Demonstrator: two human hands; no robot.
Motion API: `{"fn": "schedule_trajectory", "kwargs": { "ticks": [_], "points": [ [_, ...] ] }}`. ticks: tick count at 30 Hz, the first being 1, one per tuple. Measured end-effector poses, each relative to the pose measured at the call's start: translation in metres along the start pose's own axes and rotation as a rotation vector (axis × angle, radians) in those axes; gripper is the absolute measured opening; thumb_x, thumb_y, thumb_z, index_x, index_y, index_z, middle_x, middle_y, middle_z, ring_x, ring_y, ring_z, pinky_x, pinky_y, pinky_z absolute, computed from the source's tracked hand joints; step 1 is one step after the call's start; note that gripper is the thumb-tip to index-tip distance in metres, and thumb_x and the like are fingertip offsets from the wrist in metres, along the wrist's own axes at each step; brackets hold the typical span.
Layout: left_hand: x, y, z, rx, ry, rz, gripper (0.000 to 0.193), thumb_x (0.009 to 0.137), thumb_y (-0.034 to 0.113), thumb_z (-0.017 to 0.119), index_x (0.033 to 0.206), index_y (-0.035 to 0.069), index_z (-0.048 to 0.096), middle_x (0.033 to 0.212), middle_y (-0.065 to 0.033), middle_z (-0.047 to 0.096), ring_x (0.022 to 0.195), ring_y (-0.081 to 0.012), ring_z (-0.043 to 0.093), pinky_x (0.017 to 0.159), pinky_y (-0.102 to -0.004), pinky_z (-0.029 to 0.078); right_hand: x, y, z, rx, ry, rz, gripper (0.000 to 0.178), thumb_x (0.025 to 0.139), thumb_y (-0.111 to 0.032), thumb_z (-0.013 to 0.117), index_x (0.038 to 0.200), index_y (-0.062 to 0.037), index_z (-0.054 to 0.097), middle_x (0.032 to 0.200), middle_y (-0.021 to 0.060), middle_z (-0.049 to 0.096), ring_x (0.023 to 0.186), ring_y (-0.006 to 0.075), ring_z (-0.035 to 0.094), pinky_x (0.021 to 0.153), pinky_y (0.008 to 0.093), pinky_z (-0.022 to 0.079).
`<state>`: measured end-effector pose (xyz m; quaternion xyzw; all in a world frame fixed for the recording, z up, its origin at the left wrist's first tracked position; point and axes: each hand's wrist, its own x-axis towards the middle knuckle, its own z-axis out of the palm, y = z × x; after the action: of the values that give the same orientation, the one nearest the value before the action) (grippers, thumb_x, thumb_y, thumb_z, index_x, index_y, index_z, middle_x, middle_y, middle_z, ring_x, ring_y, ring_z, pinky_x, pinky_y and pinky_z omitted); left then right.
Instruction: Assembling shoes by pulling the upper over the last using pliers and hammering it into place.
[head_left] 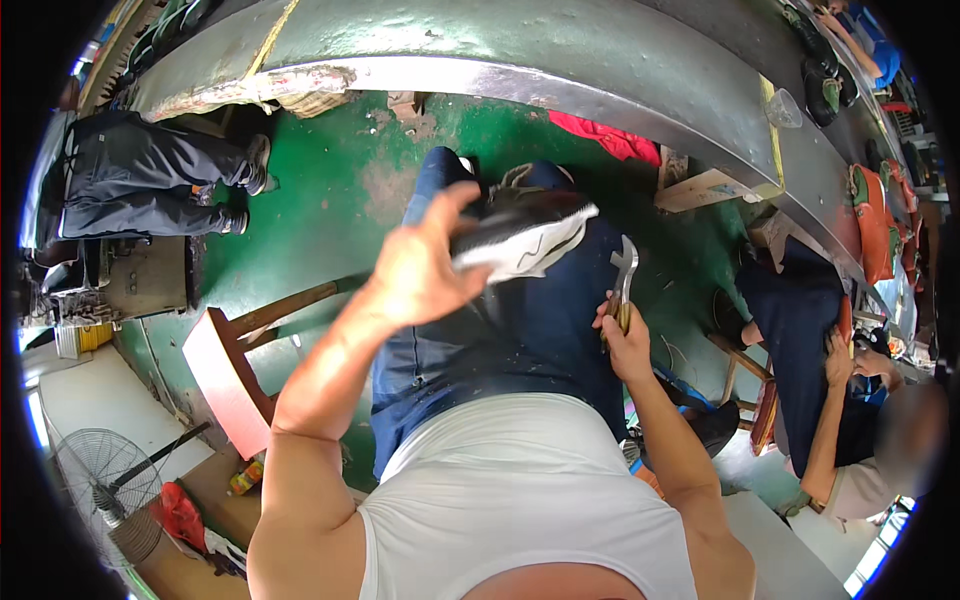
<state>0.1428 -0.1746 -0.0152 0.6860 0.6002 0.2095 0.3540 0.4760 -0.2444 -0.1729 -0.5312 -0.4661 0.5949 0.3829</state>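
Observation:
My left hand [425, 265] is at the middle, thumb and fingers around one end of a black shoe upper [525, 235] with a white underside. It is held above my lap and smeared by motion, so its details do not show. To the right, my right hand [628, 340] is closed around the handles of a pair of metal pincers [625, 270]. Their curved jaws point up and away from me, apart from the shoe upper. Under both hands are my legs in blue jeans [480, 360].
A long grey workbench [560, 50] curves across the far side. On the left stand a wooden stool [235, 375] and a wire fan [105, 480]. A red cloth [605, 135] lies on the green floor. A co-worker [840, 400] sits at the right; another person's dark-trousered legs [150, 180] are at the left.

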Motion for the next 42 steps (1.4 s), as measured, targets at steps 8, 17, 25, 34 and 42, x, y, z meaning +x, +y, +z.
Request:
{"fn": "schedule_trajectory", "kwargs": {
  "ticks": [8, 17, 25, 34, 42],
  "points": [
    [0.099, 0.031, 0.028, -0.425, -0.018, -0.011, 0.042, 0.087, 0.025, 0.078, 0.115, -0.002, 0.061, 0.098, -0.0107, 0.069, 0.089, -0.0159, 0.066, 0.079, -0.0312, 0.055, -0.005, -0.042, -0.015, -0.322, -0.097, 0.124, 0.034, 0.096, -0.014, 0.060, 0.126, 0.0014, 0.056, 0.093, 0.0064, 0.064, 0.079, 0.0124, 0.061, 0.071, 0.0279, 0.049],
    [0.044, -0.090, 0.170, -1.007, -0.188, -0.355, 0.061, 0.108, 0.047, 0.035, 0.144, -0.001, 0.047, 0.139, -0.0133, 0.056, 0.125, -0.0198, 0.053, 0.108, -0.0343, 0.042, 0.015, -0.087, -0.006, -0.807, -0.476, -0.139, 0.051, 0.091, -0.013, 0.063, 0.136, 0.0073, 0.049, 0.109, 0.0218, 0.065, 0.099, 0.0362, 0.065, 0.089, 0.0407, 0.051],
    [0.029, -0.077, 0.169, -0.824, -0.067, -0.480, 0.058, 0.110, 0.045, 0.028, 0.139, -0.001, 0.050, 0.130, -0.0141, 0.060, 0.120, -0.0212, 0.053, 0.107, -0.0331, 0.039, 0.039, -0.127, 0.027, -1.219, -0.438, -0.222, 0.034, 0.091, -0.012, 0.062, 0.116, 0.0098, 0.054, 0.103, 0.0206, 0.064, 0.092, 0.0392, 0.064, 0.083, 0.0447, 0.053],
    [0.019, -0.077, 0.173, -0.856, -0.066, -0.496, 0.056, 0.109, 0.045, 0.028, 0.140, 0.004, 0.051, 0.129, -0.0146, 0.061, 0.122, -0.0226, 0.053, 0.107, -0.0331, 0.039, 0.058, -0.158, 0.038, -1.208, -0.707, 0.111, 0.025, 0.093, -0.020, 0.062, 0.095, 0.0053, 0.061, 0.089, 0.0250, 0.067, 0.089, 0.0424, 0.066, 0.081, 0.0500, 0.052],
    [0.015, -0.081, 0.162, -1.223, -0.099, -0.489, 0.073, 0.100, 0.050, 0.055, 0.149, -0.001, 0.035, 0.134, -0.0159, 0.056, 0.122, -0.0233, 0.054, 0.109, -0.0352, 0.040, 0.043, -0.066, 0.051, -0.813, -0.401, 0.091, 0.022, 0.093, -0.021, 0.063, 0.095, 0.0015, 0.062, 0.083, 0.0221, 0.067, 0.081, 0.0402, 0.066, 0.074, 0.0472, 0.051]
  ]
}}
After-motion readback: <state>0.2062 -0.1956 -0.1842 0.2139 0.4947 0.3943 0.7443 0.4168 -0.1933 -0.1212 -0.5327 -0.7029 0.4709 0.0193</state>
